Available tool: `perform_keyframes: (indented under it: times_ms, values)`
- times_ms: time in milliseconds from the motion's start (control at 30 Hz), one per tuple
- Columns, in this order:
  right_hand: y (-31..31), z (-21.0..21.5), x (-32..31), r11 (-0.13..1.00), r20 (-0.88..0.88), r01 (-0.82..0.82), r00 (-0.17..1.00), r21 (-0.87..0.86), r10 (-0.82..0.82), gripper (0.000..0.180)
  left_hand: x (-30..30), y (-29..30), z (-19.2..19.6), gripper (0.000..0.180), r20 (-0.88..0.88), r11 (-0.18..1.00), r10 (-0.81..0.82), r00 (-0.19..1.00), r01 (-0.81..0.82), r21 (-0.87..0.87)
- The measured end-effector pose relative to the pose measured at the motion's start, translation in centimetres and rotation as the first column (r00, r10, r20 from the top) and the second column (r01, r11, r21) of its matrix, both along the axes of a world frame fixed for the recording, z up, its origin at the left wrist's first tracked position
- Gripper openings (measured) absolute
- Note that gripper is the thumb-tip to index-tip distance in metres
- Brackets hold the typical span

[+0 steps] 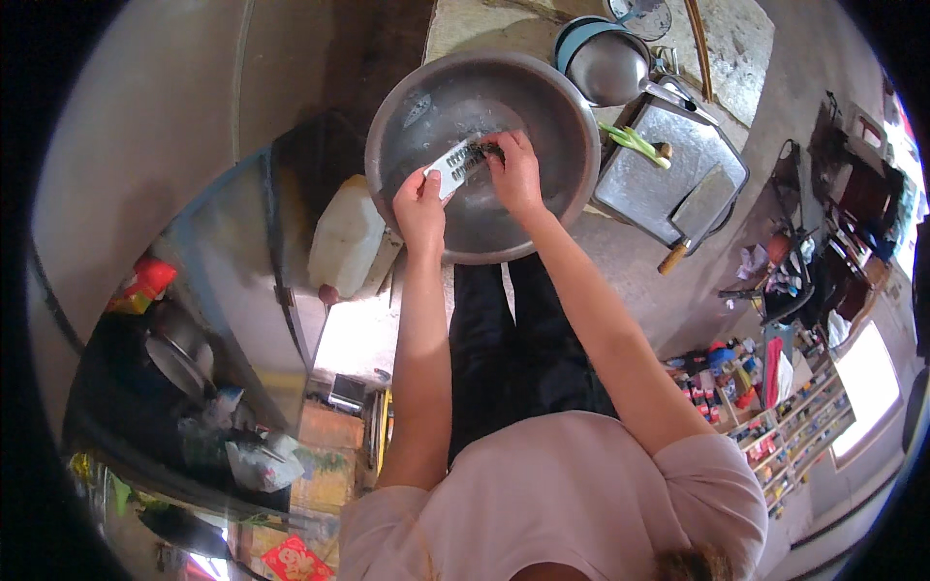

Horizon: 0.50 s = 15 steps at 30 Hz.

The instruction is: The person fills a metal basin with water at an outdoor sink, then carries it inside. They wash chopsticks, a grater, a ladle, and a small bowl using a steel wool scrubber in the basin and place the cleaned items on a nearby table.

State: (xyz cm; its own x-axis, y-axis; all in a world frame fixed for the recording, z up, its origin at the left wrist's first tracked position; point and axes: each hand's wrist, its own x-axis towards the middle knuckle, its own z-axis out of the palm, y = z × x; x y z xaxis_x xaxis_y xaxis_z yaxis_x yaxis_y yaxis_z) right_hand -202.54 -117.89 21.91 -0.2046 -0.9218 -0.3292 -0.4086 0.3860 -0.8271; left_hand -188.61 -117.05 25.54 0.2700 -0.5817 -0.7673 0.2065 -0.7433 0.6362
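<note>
Grater plate (451,168), white with rows of dark slots, is located over the interior of a wide grey metal basin (389,116), tilted with its slotted end up and to the right. The left hand (421,211) pinches the lower end, thumb on the upper face. The right hand (514,176) has its fingers curled against the slotted end; whether they grip the plate or a small piece on it cannot be told.

Handling (judged): the plate is probably light, thin and fairly stiff, and slippery if wet. Take hold by the plain lower end or the long edges; keep fingertips off the slots, which are likely sharp.

Right of the basin, a rectangular metal tray (668,131) carries green-and-white stalks (635,145) and a wood-handled cleaver (699,205). A saucepan (608,70) is just beyond the tray, on the counter (484,29).
</note>
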Motion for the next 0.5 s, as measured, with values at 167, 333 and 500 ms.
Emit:
perform_keyframes:
  times_ms: [167, 333, 500]
  values:
    - [0.5, 1.9, 0.9, 0.967, 0.047, -0.208, 0.975, -0.149, 0.217, 0.026, 0.1, 0.3, 0.0, 0.022, 0.030, 0.992, -0.119, 0.992, 0.119, -0.026]
    - [-1.4, 0.0, -2.8, 0.998, -0.063, 0.053, 0.996, -0.021, -0.055, 0.020, 0.4, 0.2, 0.3, 0.021, 0.334, 0.903, -0.250, 0.909, 0.343, -0.258]
    - [-0.9, -2.5, -2.8, 0.997, -0.286, 0.005, 0.958, -0.074, -0.026, 0.021, 0.0, 1.6, -0.1, 0.025, 0.447, 0.852, -0.338, 0.828, 0.471, -0.229]
